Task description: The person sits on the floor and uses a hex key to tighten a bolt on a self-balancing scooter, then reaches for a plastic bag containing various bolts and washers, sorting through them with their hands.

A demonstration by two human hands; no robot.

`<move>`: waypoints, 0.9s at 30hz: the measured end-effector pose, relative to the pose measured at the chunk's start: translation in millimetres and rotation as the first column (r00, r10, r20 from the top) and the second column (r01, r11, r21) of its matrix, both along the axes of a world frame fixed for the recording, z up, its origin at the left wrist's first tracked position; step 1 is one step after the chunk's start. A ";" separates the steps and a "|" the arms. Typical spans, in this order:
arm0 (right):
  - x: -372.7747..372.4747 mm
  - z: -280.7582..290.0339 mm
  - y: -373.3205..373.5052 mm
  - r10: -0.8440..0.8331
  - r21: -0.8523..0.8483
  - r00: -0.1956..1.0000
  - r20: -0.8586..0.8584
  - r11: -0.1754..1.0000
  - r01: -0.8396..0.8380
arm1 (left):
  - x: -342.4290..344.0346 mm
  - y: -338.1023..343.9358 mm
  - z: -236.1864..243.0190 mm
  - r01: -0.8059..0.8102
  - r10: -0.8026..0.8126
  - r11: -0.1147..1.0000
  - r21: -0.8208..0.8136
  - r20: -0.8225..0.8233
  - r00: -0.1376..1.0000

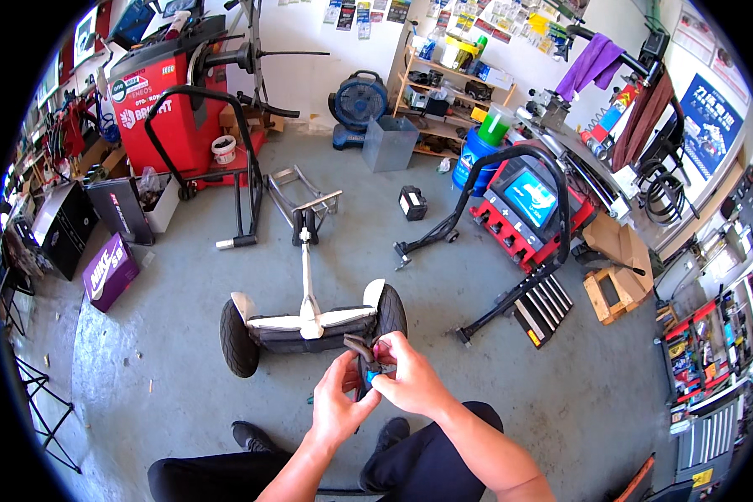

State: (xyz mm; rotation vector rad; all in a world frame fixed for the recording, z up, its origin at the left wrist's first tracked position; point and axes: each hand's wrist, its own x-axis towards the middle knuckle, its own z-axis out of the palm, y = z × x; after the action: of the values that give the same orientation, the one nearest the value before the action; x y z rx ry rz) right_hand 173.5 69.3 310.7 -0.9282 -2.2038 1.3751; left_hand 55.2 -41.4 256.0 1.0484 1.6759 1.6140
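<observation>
Low in the middle, my left hand (340, 406) and my right hand (410, 385) are closed on a small dark item (360, 347) with a blue part and a bit of pink, too small and covered to name. My right thumb presses on the blue part, and dark strands hang below. Just beyond my hands stands a white and black two-wheeled self-balancing scooter (309, 322) with an upright stem topped by black pads. My dark-trousered legs show at the lower edge.
Ahead are a red machine (176, 125), a metal frame (301, 188), a blue fan (358, 107), shelves (439, 79) and a black box (412, 203). Right stand a wheeled screen unit (519, 213), cardboard (632, 259) and tool trays (703, 351); left, a purple box (107, 272).
</observation>
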 end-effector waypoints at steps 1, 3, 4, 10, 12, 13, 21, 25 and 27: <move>-0.1 0.7 -1.1 0.000 0.033 1.000 0.011 0.999 0.000 | 0.6 0.3 0.0 -0.001 0.001 1.000 -0.006 -0.001 1.000; -1.1 -1.1 -2.1 -0.001 0.084 0.999 0.038 0.996 -0.002 | 1.6 0.7 -0.4 -0.004 0.004 1.000 -0.019 -0.005 1.000; -1.6 -2.5 -2.8 -0.002 0.108 0.999 0.051 0.994 -0.004 | 1.7 0.6 -1.0 -0.003 0.003 1.000 -0.013 -0.004 1.000; -2.7 -1.8 -6.1 -0.001 0.171 0.996 0.085 0.985 -0.013 | 2.3 0.1 -1.2 0.020 -0.021 1.000 0.012 0.051 0.999; -4.6 0.7 -9.5 -0.005 0.170 0.996 0.095 0.985 -0.011 | 2.2 0.5 -1.9 0.034 -0.036 0.999 0.021 0.097 0.995; -4.9 3.5 -10.7 -0.011 0.173 0.995 0.100 0.985 -0.007 | 2.3 1.0 -1.5 0.037 -0.038 0.999 0.016 0.109 0.993; -9.2 2.7 -12.4 -0.026 0.258 0.974 0.224 0.965 -0.033 | 4.1 2.2 -6.9 0.040 -0.037 0.999 -0.026 0.135 0.990; -9.2 3.7 -13.1 -0.060 0.276 0.963 0.261 0.961 -0.014 | 4.6 2.1 -4.5 0.022 -0.019 1.000 -0.008 0.333 0.943; 4.7 -12.1 11.8 -0.106 0.250 0.993 0.048 0.964 0.091 | -9.6 -5.6 -5.7 -0.007 -0.019 0.999 0.042 0.594 0.804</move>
State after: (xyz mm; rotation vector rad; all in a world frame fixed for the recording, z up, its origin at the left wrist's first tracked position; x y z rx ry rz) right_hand 178.2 81.1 298.6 -0.9836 -2.2756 1.0107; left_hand 45.6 -47.0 250.3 0.4717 1.2070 1.7432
